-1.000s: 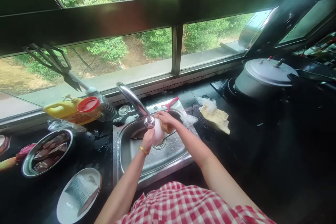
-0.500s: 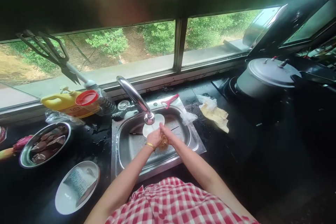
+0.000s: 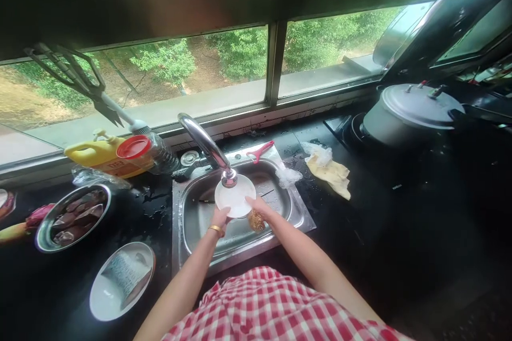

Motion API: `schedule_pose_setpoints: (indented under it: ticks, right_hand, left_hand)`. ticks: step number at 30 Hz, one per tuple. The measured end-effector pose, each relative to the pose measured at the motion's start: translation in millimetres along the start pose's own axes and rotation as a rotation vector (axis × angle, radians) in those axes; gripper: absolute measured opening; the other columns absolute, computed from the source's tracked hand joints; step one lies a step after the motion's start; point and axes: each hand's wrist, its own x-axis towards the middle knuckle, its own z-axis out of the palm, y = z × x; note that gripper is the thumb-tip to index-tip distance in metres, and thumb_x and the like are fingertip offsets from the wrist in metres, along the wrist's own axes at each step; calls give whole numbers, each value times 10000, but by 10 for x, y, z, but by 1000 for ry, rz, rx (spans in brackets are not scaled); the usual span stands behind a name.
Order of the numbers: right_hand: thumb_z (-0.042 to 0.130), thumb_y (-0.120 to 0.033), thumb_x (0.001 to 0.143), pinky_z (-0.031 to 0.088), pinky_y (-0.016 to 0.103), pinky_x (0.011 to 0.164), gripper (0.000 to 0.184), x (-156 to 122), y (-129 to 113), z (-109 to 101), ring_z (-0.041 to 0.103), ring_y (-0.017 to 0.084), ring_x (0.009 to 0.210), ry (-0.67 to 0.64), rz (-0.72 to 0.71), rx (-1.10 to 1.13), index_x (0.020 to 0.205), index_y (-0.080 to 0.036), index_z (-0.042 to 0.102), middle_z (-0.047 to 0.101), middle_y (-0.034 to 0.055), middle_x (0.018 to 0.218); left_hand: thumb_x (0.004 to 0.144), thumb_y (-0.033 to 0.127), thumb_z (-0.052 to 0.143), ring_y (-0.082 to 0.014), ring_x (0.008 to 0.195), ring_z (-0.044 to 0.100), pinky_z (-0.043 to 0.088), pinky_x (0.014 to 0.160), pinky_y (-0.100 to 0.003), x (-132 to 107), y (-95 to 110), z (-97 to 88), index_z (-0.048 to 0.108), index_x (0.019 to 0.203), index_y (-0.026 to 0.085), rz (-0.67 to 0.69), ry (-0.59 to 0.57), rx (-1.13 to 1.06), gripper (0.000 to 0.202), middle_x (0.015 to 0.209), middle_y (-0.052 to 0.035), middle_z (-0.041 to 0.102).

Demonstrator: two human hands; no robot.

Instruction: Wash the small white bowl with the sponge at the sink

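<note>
White plate [image 3: 234,197] under tap [image 3: 229,177] | left hand [image 3: 220,218] grips its lower rim | right hand [image 3: 259,210] clutches scrubber [image 3: 256,220] | best: keep plate tilted over sink [image 3: 192,224], scrub full face

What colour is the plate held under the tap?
White; the plate in the left hand shows best in the head view.

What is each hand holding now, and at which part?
Left hand holds the white plate by its near rim, under the faucet. Right hand holds a golden scrubber.
</note>
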Motion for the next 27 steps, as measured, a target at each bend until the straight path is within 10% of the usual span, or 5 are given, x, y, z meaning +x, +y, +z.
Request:
schedule_pose_setpoints:
  ticks: [7, 12, 16, 22, 27]
  right_hand:
    - [413, -440, 906, 436, 343, 922, 450, 225, -660, -353, 575, 226, 1043, 136, -114, -178, 1188, -121, 560, 609, 132, 1157]
    - [532, -120, 736, 190, 463, 1109, 745, 100, -416, 57, 270, 333, 1349, 248, -210, -428, 1430, -60, 270, 249, 231, 1475]
    - [422, -130, 798, 307, 452, 1039, 561, 99, -138, 428, 414, 297, 1227, 283, -275, -701, 1351, -54, 362, 396, 238, 1339]
    - [530, -225, 801, 467, 274, 722, 179, 167, -168, 466, 578, 169, 768, -61, -345, -752, 936, -160, 629, 620, 34, 820]
    - [642, -100, 660, 452, 333, 753, 71, 105, -107, 146, 569, 226, 791, -93, -387, -878, 720, -133, 618, 602, 77, 794]
  left_hand:
    - [677, 36, 548, -190, 829, 638, 523, 524, -222, 20, 174, -111, 416, 1373, 250, -10, 20, 257, 740, 1224, -116, 578]
    - [889, 418, 450, -190, 687, 648, 554, 540, -342, -73, 214, 144, 240, 1450, 341, -29, -80, 306, 604, 1276, -122, 541]
    - [902, 532, 380, -215, 720, 656, 562, 594, -388, -73, 88, 333, 211, 1459, 322, -12, -154, 418, 619, 1304, -144, 523]
    - [949, 368, 294, -224, 1248, 468, 344, 1079, -383, 159, 197, 91, 408, 1353, 146, 383, -33, 523, 475, 1334, -143, 506]
    - [914, 462, 374, -290, 1076, 592, 496, 884, -437, 84, 320, -19, 374, 1392, 241, 242, -106, 686, 527, 1291, -134, 545]
